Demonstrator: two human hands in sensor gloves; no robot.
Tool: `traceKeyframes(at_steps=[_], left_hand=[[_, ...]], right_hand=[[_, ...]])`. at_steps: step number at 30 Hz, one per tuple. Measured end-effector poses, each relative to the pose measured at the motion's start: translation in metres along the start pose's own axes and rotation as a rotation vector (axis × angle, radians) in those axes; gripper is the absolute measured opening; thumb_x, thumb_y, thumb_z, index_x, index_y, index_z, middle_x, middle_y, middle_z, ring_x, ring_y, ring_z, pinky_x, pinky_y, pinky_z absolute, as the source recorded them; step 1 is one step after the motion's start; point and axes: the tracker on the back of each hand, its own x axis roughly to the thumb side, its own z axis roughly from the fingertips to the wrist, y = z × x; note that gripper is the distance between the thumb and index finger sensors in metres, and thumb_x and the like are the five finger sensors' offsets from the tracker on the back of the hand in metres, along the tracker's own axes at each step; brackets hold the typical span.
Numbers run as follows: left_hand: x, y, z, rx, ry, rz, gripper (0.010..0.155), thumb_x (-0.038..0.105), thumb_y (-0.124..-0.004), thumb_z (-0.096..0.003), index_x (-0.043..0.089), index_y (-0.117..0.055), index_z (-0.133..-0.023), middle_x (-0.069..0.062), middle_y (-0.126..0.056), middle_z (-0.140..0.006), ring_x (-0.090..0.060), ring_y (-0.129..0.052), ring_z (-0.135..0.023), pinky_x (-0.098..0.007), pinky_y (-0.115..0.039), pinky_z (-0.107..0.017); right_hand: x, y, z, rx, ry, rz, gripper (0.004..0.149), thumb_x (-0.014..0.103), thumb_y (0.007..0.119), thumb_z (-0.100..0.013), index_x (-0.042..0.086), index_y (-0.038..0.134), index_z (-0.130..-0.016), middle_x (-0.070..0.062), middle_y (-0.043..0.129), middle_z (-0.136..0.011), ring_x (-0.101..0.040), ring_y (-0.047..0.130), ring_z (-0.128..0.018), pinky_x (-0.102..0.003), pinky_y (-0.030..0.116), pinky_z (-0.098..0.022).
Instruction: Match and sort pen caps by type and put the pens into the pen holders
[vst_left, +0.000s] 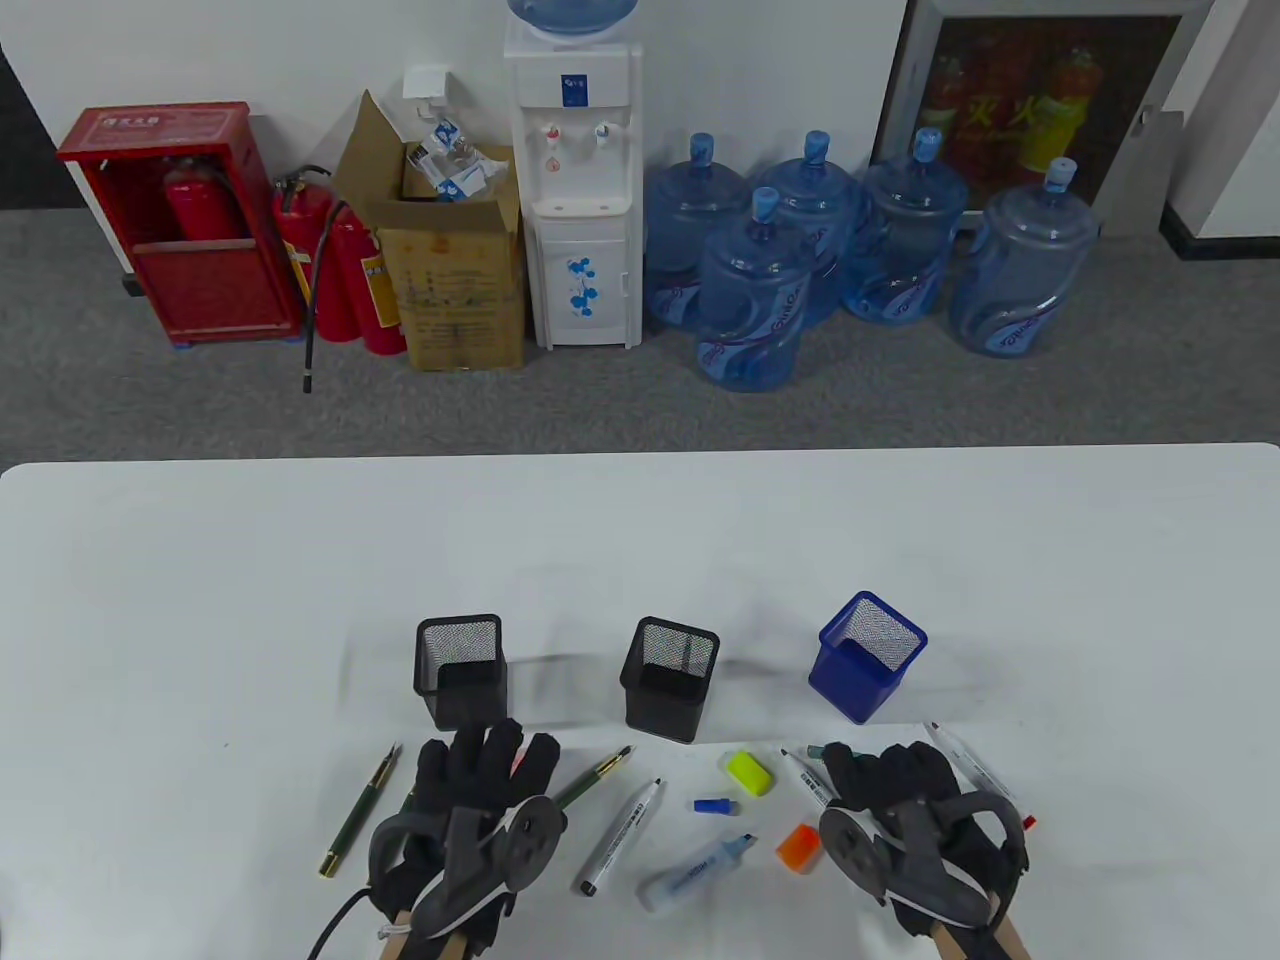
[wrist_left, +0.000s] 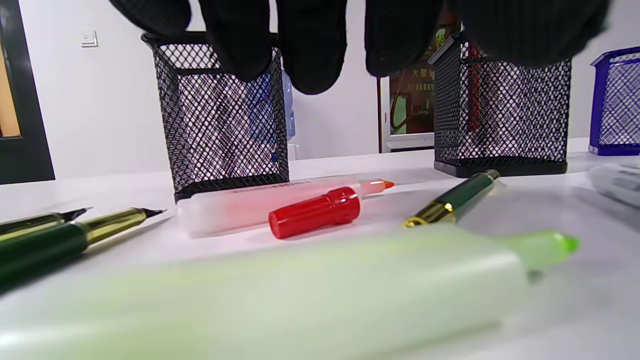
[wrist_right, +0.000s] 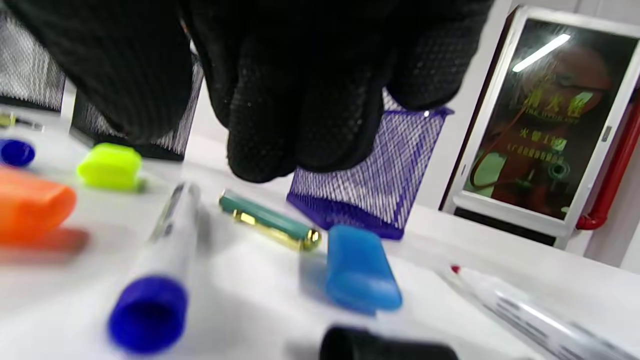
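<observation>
Three mesh pen holders stand in a row: black (vst_left: 458, 668), black (vst_left: 668, 678) and blue (vst_left: 868, 668). My left hand (vst_left: 488, 760) hovers with straight fingers over a red cap (wrist_left: 315, 212), a white marker with a red tip (wrist_left: 260, 205) and a pale green highlighter (wrist_left: 300, 285); it holds nothing. My right hand (vst_left: 885, 778) hangs with loosely bent fingers above a green-and-gold cap (wrist_right: 270, 225), a light blue cap (wrist_right: 360, 270) and a blue-ended marker (wrist_right: 155, 280), touching none of them.
Loose between the hands lie a green fountain pen (vst_left: 360, 812), a second green pen (vst_left: 597, 779), a white marker (vst_left: 620, 835), a small blue cap (vst_left: 715, 805), a yellow-green cap (vst_left: 748, 772), an orange cap (vst_left: 798, 846) and a blue highlighter (vst_left: 695, 872).
</observation>
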Motion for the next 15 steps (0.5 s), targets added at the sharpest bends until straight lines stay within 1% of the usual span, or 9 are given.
traceKeyframes(at_steps=[2,3,6,12,15], left_hand=[[0.0,0.0,0.0,0.0,-0.001,0.0,0.073,0.059,-0.071,-0.0353,0.04,-0.063,-0.106,-0.005,-0.069,-0.117,-0.041,-0.065,-0.112,-0.068,-0.049,-0.079],[0.0,0.0,0.0,0.0,-0.001,-0.001,0.073,0.059,-0.071,-0.0353,0.04,-0.063,-0.106,-0.005,-0.069,-0.117,-0.041,-0.065,-0.112,-0.068,-0.049,-0.079],[0.001,0.0,0.0,0.001,-0.006,-0.004,0.073,0.059,-0.071,-0.0353,0.04,-0.063,-0.106,-0.005,-0.069,-0.117,-0.041,-0.066,-0.111,-0.068,-0.049,-0.079],[0.003,0.0,0.0,0.003,-0.013,-0.008,0.073,0.059,-0.071,-0.0352,0.04,-0.063,-0.106,-0.004,-0.069,-0.117,-0.041,-0.066,-0.111,-0.068,-0.049,-0.079],[0.003,0.0,0.0,0.004,-0.016,-0.009,0.073,0.059,-0.071,-0.0352,0.04,-0.063,-0.106,-0.005,-0.069,-0.117,-0.041,-0.066,-0.111,-0.068,-0.049,-0.079]], right_hand=[[0.004,0.002,-0.002,0.015,-0.002,0.024,0.063,0.054,0.084,-0.031,0.026,0.083,-0.088,0.011,0.103,-0.07,-0.011,0.103,-0.056,-0.044,0.082,-0.062],[0.005,0.003,-0.002,0.024,0.001,0.028,0.063,0.054,0.084,-0.032,0.026,0.083,-0.088,0.01,0.103,-0.07,-0.011,0.103,-0.056,-0.044,0.082,-0.062],[0.011,0.008,-0.005,0.096,0.018,0.055,0.064,0.054,0.085,-0.032,0.025,0.082,-0.089,0.009,0.103,-0.071,-0.011,0.103,-0.055,-0.045,0.082,-0.062],[0.017,0.016,-0.009,0.143,0.022,0.093,0.065,0.051,0.088,-0.03,0.023,0.083,-0.088,0.009,0.104,-0.068,-0.01,0.104,-0.052,-0.044,0.084,-0.06],[0.017,0.017,-0.01,0.138,0.031,0.09,0.064,0.049,0.089,-0.03,0.022,0.084,-0.087,0.009,0.105,-0.067,-0.01,0.105,-0.051,-0.044,0.085,-0.059]])
